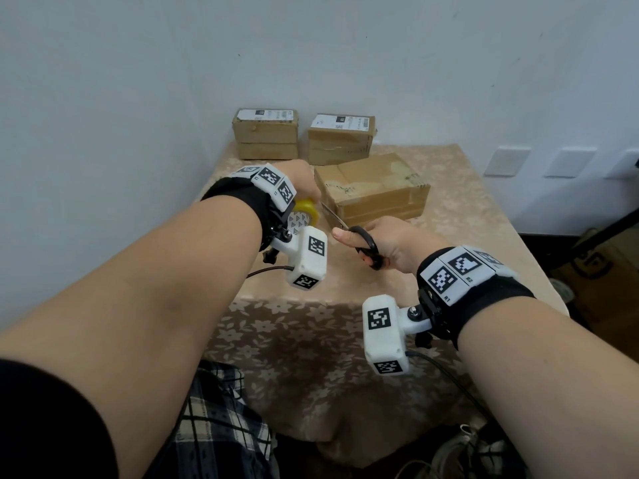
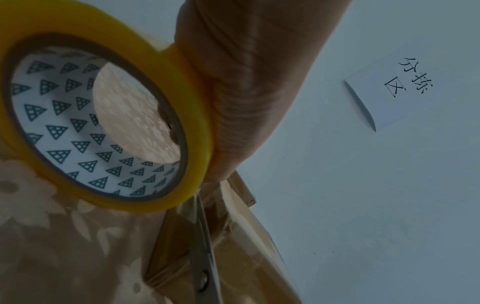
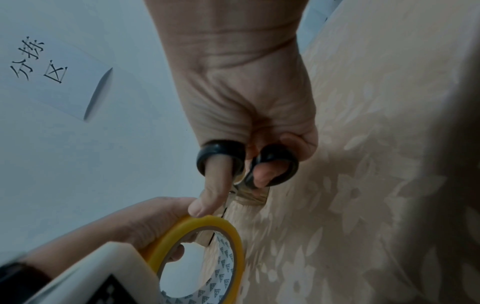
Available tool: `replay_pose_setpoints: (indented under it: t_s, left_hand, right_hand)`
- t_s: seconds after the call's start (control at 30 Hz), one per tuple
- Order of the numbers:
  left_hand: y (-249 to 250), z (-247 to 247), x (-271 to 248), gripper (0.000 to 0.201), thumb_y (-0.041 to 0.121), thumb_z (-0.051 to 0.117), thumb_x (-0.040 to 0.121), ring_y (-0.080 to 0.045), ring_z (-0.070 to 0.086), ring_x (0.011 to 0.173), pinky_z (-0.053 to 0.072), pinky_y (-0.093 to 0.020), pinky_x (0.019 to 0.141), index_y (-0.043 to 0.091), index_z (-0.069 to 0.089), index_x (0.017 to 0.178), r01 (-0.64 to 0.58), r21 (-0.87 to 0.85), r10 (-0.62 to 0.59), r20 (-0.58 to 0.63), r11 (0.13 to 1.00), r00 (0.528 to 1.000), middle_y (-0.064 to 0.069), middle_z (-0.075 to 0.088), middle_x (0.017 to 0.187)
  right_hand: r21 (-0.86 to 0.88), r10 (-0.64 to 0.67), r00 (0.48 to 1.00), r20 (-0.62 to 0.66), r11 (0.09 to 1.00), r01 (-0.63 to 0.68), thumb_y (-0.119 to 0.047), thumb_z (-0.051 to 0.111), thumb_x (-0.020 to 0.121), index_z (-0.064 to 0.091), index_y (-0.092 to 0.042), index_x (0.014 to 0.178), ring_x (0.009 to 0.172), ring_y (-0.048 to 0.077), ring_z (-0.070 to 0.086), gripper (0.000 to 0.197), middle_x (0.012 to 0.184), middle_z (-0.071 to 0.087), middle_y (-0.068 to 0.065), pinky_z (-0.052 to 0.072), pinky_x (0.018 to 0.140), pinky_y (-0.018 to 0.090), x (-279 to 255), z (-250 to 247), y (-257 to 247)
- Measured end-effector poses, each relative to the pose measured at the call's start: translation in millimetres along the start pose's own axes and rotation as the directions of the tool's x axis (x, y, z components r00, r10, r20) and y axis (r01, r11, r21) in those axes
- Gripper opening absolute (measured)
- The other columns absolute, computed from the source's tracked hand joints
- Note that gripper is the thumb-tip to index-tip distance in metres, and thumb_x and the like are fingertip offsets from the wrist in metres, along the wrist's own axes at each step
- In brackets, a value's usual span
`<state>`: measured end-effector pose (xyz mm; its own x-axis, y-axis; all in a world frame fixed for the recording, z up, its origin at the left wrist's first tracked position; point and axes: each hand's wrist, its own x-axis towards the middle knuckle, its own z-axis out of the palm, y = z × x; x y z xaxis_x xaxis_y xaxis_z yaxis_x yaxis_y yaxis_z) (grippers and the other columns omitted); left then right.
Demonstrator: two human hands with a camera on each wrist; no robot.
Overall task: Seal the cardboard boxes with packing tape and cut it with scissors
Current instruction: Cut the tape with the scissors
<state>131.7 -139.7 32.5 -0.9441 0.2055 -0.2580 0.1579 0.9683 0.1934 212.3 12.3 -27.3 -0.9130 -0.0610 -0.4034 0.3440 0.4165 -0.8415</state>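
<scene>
I am working the cutting step: my right hand (image 1: 387,242), thumb and finger curled through the black loops, is holding the scissors (image 1: 359,236), blades reaching into the clear strip between roll and box. My left hand (image 1: 304,183) is gripping the yellow tape roll (image 1: 306,210) just beside the near cardboard box (image 1: 373,190). Next I judge the blades need closing across taut tape. Two more boxes (image 1: 265,138) are waiting at the wall

Right hand (image 3: 249,98) gripping scissors (image 3: 249,164)
</scene>
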Motion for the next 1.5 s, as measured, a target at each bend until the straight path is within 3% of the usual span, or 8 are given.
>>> replay_pose_setpoints:
  t_s: [0.2,0.6,0.73,0.9,1.17,1.33,1.43,1.5]
  left_hand:
    - [3.3,-0.1,-3.4,0.019,0.025,0.054,0.089,-0.026,0.059,0.086,0.049,-0.034,0.075,0.008,0.060,0.094,-0.003,0.034,0.003,-0.022,0.999,1.000,-0.005,0.058,0.080]
    - [3.6,1.3,-5.2,0.025,0.020,0.051,0.093,-0.027,0.057,0.105,0.045,-0.034,0.084,0.007,0.064,0.110,-0.108,0.134,0.109,0.003,0.985,0.994,-0.010,0.063,0.114]
    - [2.1,0.9,-4.7,0.025,0.020,0.051,0.094,-0.022,0.053,0.092,0.043,-0.033,0.080,0.007,0.063,0.111,-0.132,0.124,0.132,0.004,0.984,0.991,-0.010,0.062,0.110]
    - [-5.4,1.7,-0.1,0.013,0.023,0.052,0.094,-0.018,0.049,0.085,0.037,-0.029,0.072,0.014,0.059,0.100,-0.144,0.063,0.144,-0.006,0.988,0.990,-0.003,0.056,0.096]
    - [-20.1,4.6,4.9,0.010,0.020,0.061,0.086,-0.025,0.057,0.111,0.046,-0.034,0.087,0.019,0.056,0.078,-0.149,-0.114,0.145,-0.049,0.982,0.988,-0.008,0.062,0.122]
    - [-23.0,10.6,-0.6,0.008,0.016,0.061,0.086,-0.020,0.058,0.091,0.038,-0.023,0.063,0.009,0.063,0.090,-0.183,-0.113,0.159,-0.191,0.977,0.969,-0.010,0.065,0.114]
    - [-20.0,11.3,-8.2,0.007,0.015,0.056,0.087,-0.016,0.059,0.083,0.042,-0.023,0.066,0.012,0.062,0.085,-0.293,0.008,0.290,-0.168,0.956,0.942,-0.007,0.064,0.117]
    - [-17.1,10.6,-10.1,0.011,0.014,0.055,0.086,-0.016,0.059,0.089,0.049,-0.034,0.075,0.017,0.054,0.076,-0.368,0.110,0.380,-0.119,0.923,0.917,0.000,0.054,0.135]
  right_hand:
    - [0.042,0.014,0.999,0.039,0.999,-0.015,-0.059,0.073,0.070,0.059,-0.007,0.077,0.053,0.018,0.044,0.055,0.058,0.051,0.006,0.034,0.055,0.027,-1.3,-3.4,3.5]
    - [0.144,0.073,0.997,0.039,0.986,-0.078,-0.047,0.073,0.077,0.058,-0.007,0.074,0.037,0.006,0.042,0.042,0.052,0.046,0.000,0.034,0.035,0.014,-8.5,-8.8,-5.9]
    - [0.149,0.111,0.989,0.094,0.981,-0.124,-0.051,0.068,0.078,0.056,-0.009,0.075,0.042,0.007,0.044,0.043,0.058,0.046,0.000,0.040,0.043,0.015,-9.0,-11.0,-7.9]
    - [0.144,0.148,0.972,0.180,0.974,-0.175,-0.059,0.058,0.081,0.054,-0.010,0.088,0.054,0.010,0.040,0.050,0.064,0.043,-0.001,0.033,0.063,0.021,-11.9,-14.2,-7.4]
    - [0.156,0.130,0.991,0.027,0.979,-0.132,-0.049,0.071,0.076,0.056,-0.008,0.076,0.042,0.007,0.040,0.044,0.057,0.042,0.000,0.036,0.048,0.016,-5.6,-24.3,-1.8]
    - [-0.166,0.120,0.993,-0.020,0.979,-0.121,-0.081,0.074,0.015,0.065,-0.004,0.097,0.056,0.018,0.043,0.113,0.060,0.053,0.006,0.032,0.055,0.028,0.3,-38.6,0.8]
    - [-0.317,0.138,0.990,0.001,0.939,-0.131,-0.083,0.070,0.021,0.055,-0.007,0.128,0.091,0.028,0.059,0.132,0.106,0.064,0.014,0.050,0.081,0.037,-1.1,-41.2,-9.0]
    - [-0.435,0.141,0.990,-0.002,0.892,-0.128,-0.082,0.068,0.024,0.057,-0.010,0.127,0.100,0.028,0.060,0.125,0.114,0.063,0.012,0.050,0.088,0.040,-1.7,-43.0,-14.2]
